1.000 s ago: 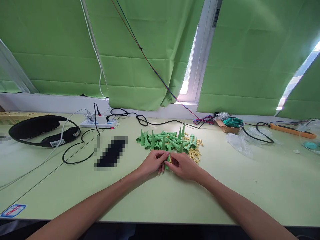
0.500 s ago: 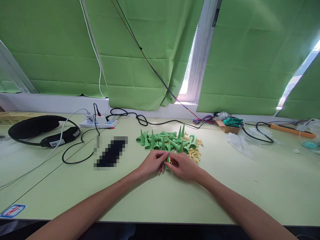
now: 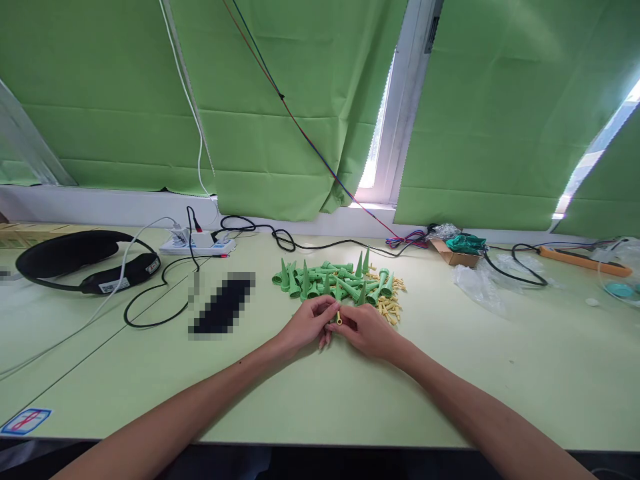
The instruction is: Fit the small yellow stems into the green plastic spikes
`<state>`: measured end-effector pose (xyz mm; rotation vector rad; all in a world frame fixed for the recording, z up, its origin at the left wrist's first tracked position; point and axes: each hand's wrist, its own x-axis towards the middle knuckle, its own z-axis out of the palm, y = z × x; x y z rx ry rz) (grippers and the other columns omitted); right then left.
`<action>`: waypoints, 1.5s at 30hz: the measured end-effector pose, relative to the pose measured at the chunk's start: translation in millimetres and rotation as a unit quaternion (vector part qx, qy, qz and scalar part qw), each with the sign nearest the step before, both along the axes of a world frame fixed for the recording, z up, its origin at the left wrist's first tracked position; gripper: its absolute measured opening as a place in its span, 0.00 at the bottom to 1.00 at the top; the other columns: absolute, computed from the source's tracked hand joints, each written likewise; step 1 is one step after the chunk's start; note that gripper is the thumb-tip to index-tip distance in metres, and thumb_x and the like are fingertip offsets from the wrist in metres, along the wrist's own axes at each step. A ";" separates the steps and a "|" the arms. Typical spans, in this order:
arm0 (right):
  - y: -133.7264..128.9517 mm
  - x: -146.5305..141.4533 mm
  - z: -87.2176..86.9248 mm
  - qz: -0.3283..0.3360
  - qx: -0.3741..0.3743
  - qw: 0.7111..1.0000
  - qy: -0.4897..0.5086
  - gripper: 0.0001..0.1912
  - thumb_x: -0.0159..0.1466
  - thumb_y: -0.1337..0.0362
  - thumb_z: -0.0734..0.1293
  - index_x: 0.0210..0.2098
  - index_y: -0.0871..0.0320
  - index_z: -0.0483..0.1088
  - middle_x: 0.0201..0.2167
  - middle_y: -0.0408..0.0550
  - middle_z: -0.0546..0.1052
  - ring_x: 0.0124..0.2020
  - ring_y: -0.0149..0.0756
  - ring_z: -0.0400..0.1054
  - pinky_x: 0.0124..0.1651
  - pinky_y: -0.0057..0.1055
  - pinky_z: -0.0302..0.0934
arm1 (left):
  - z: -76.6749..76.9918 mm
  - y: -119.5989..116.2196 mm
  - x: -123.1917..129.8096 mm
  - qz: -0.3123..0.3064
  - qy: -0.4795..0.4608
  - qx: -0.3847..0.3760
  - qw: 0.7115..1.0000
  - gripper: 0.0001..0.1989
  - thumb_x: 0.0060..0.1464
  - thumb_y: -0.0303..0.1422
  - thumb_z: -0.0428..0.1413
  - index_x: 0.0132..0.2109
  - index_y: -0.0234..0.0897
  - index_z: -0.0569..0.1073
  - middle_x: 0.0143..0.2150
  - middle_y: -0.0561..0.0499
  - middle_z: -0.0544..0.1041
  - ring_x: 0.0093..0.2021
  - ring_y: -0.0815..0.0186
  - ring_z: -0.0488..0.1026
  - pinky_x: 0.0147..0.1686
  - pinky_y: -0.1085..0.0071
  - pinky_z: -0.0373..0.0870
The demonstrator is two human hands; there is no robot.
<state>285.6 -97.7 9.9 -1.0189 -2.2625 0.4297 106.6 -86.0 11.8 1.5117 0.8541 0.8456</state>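
The left hand (image 3: 309, 325) and right hand (image 3: 370, 331) met, fingers pinched around the yellow tube (image 3: 339, 319), before the green cones (image 3: 330, 281) on the pale table (image 3: 400, 407), below green curtains (image 3: 280, 147).

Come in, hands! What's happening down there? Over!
Left hand and right hand: close together. Small yellow piece: between their fingers. Close ahead: heaped green cones, yellow bits.

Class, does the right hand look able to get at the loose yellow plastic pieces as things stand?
Probably yes: the loose yellow plastic pieces lie just beside the right hand, nothing between, though its fingers hold a small yellow tube.
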 end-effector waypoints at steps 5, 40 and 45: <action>1.4 0.3 -2.1 0.009 0.005 1.000 0.002 0.20 0.67 0.59 0.64 0.24 0.57 0.54 0.17 0.35 0.58 0.20 0.25 0.47 0.26 0.26 0.42 | -0.4 -0.1 0.4 0.007 -0.007 0.000 1.000 0.19 0.58 0.49 0.55 0.34 0.37 0.64 0.22 0.57 0.68 0.16 0.74 0.67 0.12 0.79 0.63; -0.5 -1.7 -2.4 -0.006 0.000 1.000 0.016 0.22 0.68 0.56 0.63 0.22 0.57 0.54 0.17 0.35 0.58 0.20 0.25 0.48 0.25 0.26 0.43 | -1.1 -4.0 3.5 0.032 -0.043 -0.014 0.998 0.20 0.59 0.51 0.52 0.37 0.36 0.68 0.18 0.59 0.65 0.14 0.74 0.65 0.12 0.80 0.61; -1.4 -2.4 -0.8 0.000 -0.003 1.000 0.014 0.22 0.67 0.55 0.64 0.21 0.57 0.55 0.17 0.36 0.58 0.19 0.25 0.48 0.25 0.26 0.44 | -1.3 -3.5 3.8 0.034 -0.037 -0.008 0.999 0.20 0.59 0.51 0.52 0.38 0.36 0.69 0.17 0.59 0.64 0.14 0.74 0.64 0.11 0.81 0.59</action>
